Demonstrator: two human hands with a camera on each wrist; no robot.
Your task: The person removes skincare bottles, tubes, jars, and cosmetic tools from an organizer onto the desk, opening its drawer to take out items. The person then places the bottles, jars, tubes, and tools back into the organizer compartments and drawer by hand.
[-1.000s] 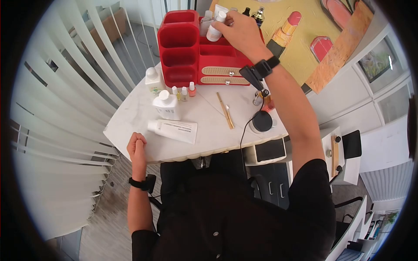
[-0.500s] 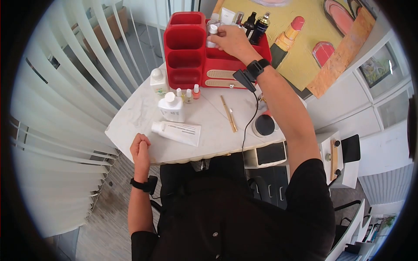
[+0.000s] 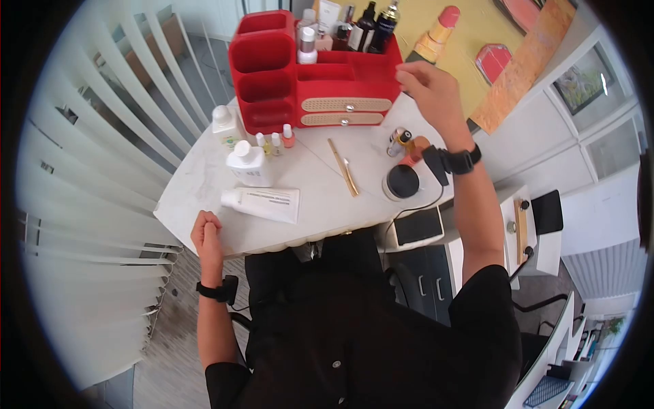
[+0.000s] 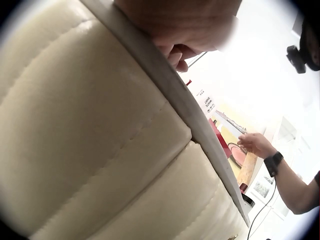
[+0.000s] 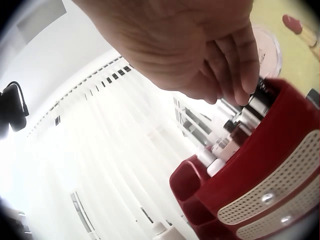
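My right hand (image 3: 432,95) is in the air by the right end of a red cosmetics organizer (image 3: 354,90), its fingers loosely bent around nothing. A small white bottle (image 3: 307,46) stands in the organizer's back compartment, beside a white tube (image 3: 328,13) and several other bottles. In the right wrist view the fingers (image 5: 235,60) overlap the bottle tops in the organizer. My left hand (image 3: 206,232) rests loosely curled at the table's front-left edge, holding nothing. A white squeeze tube (image 3: 266,204) lies close to it.
White pump bottles (image 3: 248,165) and small nail polish bottles (image 3: 288,136) stand on the left of the marble-look table (image 3: 313,215). Gold pencil-like sticks (image 3: 343,167) lie mid-table. At right is a black-lidded jar (image 3: 402,182), near a wrist-camera cable. Behind the organizer leans a yellow lipstick picture (image 3: 415,75).
The right hand set the small white bottle into the organizer's back compartment, let go and moved right, away from it. The left hand has stayed at the table edge.
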